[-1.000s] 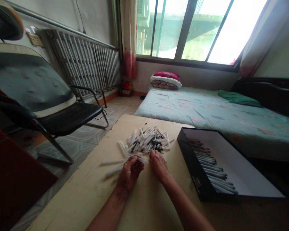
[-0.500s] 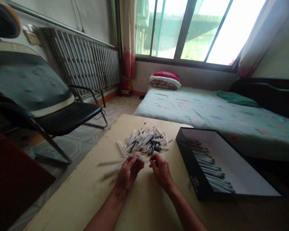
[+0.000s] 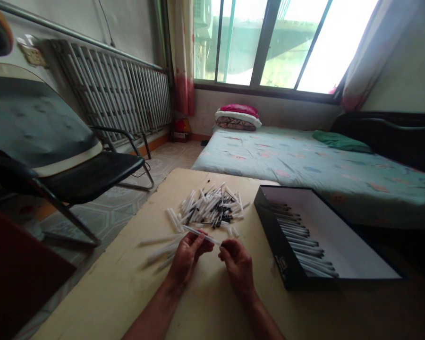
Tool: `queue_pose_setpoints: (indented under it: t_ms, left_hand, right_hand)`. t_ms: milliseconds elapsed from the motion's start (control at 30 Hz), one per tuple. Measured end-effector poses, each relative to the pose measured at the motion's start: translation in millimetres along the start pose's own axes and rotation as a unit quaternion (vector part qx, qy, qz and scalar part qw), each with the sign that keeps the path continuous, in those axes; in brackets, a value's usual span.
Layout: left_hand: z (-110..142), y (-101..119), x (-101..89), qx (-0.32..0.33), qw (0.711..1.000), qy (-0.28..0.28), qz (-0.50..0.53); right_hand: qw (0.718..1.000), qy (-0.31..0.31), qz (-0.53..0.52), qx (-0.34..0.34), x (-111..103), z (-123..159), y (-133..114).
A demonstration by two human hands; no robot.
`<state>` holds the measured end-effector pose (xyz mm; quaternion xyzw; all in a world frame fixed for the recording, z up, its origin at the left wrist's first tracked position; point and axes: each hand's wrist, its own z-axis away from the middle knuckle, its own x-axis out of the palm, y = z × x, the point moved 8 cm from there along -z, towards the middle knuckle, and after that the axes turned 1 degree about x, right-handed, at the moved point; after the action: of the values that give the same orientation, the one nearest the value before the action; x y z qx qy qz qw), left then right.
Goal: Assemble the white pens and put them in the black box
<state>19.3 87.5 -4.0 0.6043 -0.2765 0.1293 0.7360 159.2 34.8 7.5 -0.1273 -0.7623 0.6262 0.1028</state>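
Note:
My left hand (image 3: pixel 186 257) is closed around a thin whitish pen barrel (image 3: pixel 209 238), which points toward my right hand. My right hand (image 3: pixel 240 267) pinches at the barrel's right end, where a small dark piece (image 3: pixel 221 245) shows by the fingertips. Its exact kind is too small to make out. Just beyond both hands lies a heap of white tubes and black pen parts (image 3: pixel 212 205). More translucent tubes (image 3: pixel 159 240) lie left of my left hand, partly hidden by it.
A black box (image 3: pixel 274 241) with a white inside stands on the right of the pale table (image 3: pixel 127 293), holding a row of pens (image 3: pixel 306 243). A bed (image 3: pixel 262 151) adjoins the table's far side. A folding chair (image 3: pixel 88 172) stands at left.
My right hand has come up to the end of the pen barrel, and the barrel now tilts down to the right. The whole view has shifted slightly.

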Motion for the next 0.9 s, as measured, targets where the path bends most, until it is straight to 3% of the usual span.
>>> queue_pose_setpoints:
  t_ms: [600, 733, 900]
  left_hand:
    - [0.0, -1.6, 4.2, -0.002, 1.0, -0.021, -0.018]
    - [1.0, -1.6, 6.1, -0.005, 1.0, -0.021, -0.018]
    - [1.9, -1.3, 7.4, -0.011, 0.999, -0.032, -0.016]
  right_hand:
    - [0.997, 0.018, -0.045, 0.066, -2.9, -1.4, 12.5]
    - [0.997, 0.015, -0.007, 0.071, -2.5, 0.5, 14.6]
    - [0.998, -0.003, 0.056, 0.027, 0.6, 2.0, 8.9]
